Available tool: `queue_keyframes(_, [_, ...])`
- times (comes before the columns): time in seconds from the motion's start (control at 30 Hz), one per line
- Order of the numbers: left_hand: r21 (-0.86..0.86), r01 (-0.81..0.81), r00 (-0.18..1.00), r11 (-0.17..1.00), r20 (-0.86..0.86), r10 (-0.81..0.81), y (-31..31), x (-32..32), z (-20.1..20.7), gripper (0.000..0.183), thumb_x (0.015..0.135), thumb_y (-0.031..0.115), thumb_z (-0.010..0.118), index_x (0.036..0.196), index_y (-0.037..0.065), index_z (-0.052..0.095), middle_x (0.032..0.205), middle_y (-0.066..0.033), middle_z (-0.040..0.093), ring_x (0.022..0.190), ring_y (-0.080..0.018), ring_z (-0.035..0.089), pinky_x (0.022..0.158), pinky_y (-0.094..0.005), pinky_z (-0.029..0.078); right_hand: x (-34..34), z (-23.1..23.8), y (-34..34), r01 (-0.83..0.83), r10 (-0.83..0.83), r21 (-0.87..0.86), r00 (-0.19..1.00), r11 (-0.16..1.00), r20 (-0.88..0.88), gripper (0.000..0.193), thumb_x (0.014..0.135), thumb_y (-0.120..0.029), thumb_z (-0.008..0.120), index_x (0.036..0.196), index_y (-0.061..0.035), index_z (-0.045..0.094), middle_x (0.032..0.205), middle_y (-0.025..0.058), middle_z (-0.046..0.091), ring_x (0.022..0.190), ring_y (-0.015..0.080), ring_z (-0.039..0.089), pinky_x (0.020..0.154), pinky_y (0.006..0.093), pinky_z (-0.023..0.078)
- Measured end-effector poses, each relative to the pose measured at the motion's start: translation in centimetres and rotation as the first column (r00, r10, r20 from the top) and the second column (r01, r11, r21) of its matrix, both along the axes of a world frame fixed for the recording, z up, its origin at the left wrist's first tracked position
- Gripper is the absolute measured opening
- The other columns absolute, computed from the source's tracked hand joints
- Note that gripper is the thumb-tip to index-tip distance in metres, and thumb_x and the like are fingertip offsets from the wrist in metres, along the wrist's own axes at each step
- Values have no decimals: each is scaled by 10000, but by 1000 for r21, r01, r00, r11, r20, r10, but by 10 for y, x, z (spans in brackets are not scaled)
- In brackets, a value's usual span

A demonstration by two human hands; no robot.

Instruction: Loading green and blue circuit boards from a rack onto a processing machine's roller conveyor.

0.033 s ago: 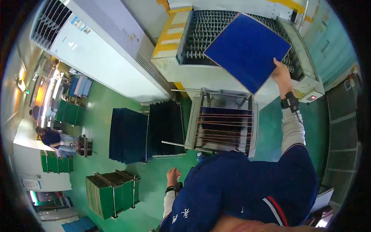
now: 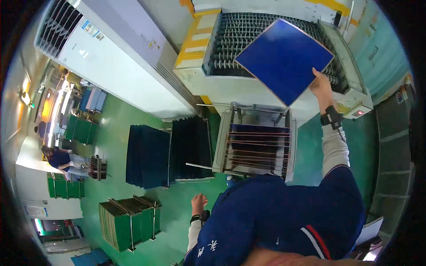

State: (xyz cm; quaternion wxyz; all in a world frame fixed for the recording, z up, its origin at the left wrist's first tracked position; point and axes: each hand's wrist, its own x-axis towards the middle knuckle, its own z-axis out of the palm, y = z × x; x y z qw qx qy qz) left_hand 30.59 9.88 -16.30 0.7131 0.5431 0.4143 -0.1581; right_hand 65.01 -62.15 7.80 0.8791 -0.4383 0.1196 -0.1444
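A square dark-blue panel (image 2: 284, 60) with a thin copper-coloured edge is in my right hand (image 2: 322, 88). The thumb lies over its face near the right-hand edge, while the other fingers are hidden behind it. The panel hangs tilted in front of a conveyor of wheeled rollers (image 2: 230, 42). Below it, a wheeled rack (image 2: 220, 146) holds several similar panels (image 2: 259, 137) standing on edge. My left hand (image 2: 199, 204) hangs low beside my body, fingers curled, with nothing visible in it; it is apart from the rack.
Left of the rack stand dark-blue panel stacks (image 2: 148, 155) in a metal frame. A green panel stack (image 2: 137, 226) is nearer. A tall white cabinet (image 2: 115, 57) flanks the conveyor. Another person (image 2: 57, 157) bends at the far left. A grey shelf unit (image 2: 392, 155) lines the right.
The panel's tilt has shifted slightly, its lower corner a little to the left, and its face catches more light. My right hand still grips it; my left hand has barely moved.
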Motion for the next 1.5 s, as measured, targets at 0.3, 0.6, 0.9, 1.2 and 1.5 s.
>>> queue_keyframes(0.3, [298, 99, 971, 949, 182, -158, 9, -69, -32, 223, 893, 155, 607, 1025, -19, 559, 823, -152, 628, 556, -257, 599, 460, -356, 482, 118, -61, -3, 124, -116, -655, 992, 745, 56, 106, 952, -100, 558, 994, -4, 577, 914, 80, 624, 869, 184, 610, 827, 350, 510])
queue_keyframes(0.6, [47, -235, 966, 971, -104, 238, -16, -84, 19, 344, 914, 291, 609, 1086, -6, 582, 893, -137, 657, 665, -248, 642, 575, -337, 522, 126, -17, 40, 71, -24, 241, 981, 968, -195, 181, 963, -159, 559, 1079, -31, 612, 1008, 124, 650, 940, 253, 622, 880, 426, 527])
queue_keyframes(0.9, [129, 348, 834, 929, 409, -370, -71, 152, 178, 665, 890, 490, 638, 1306, -17, 524, 1193, -120, 629, 1061, -193, 607, 900, -313, 485, 31, 41, 145, -269, 292, 174, 949, 947, -121, 337, 938, -265, 623, 1141, 2, 601, 1076, 124, 667, 939, 239, 661, 819, 387, 548])
queue_keyframes(1.2, [-398, 116, 838, 910, 532, 126, -196, 232, 248, 437, 928, 207, 599, 1311, 27, 486, 1291, -127, 557, 1179, -299, 543, 992, -483, 445, -4, 11, 213, -422, 449, 157, 855, 893, -258, 342, 898, -268, 683, 1147, -45, 611, 1029, 52, 684, 916, 194, 660, 822, 390, 553])
queue_keyframes(1.5, [-323, -97, 780, 941, 563, 274, -98, 176, 257, 468, 907, 158, 618, 1336, 44, 471, 1283, -116, 548, 1199, -287, 514, 1022, -479, 419, -24, -135, 177, -725, 653, -664, 595, 185, -469, 450, 824, -384, 724, 1107, -39, 664, 1027, 90, 694, 902, 198, 647, 838, 338, 495])
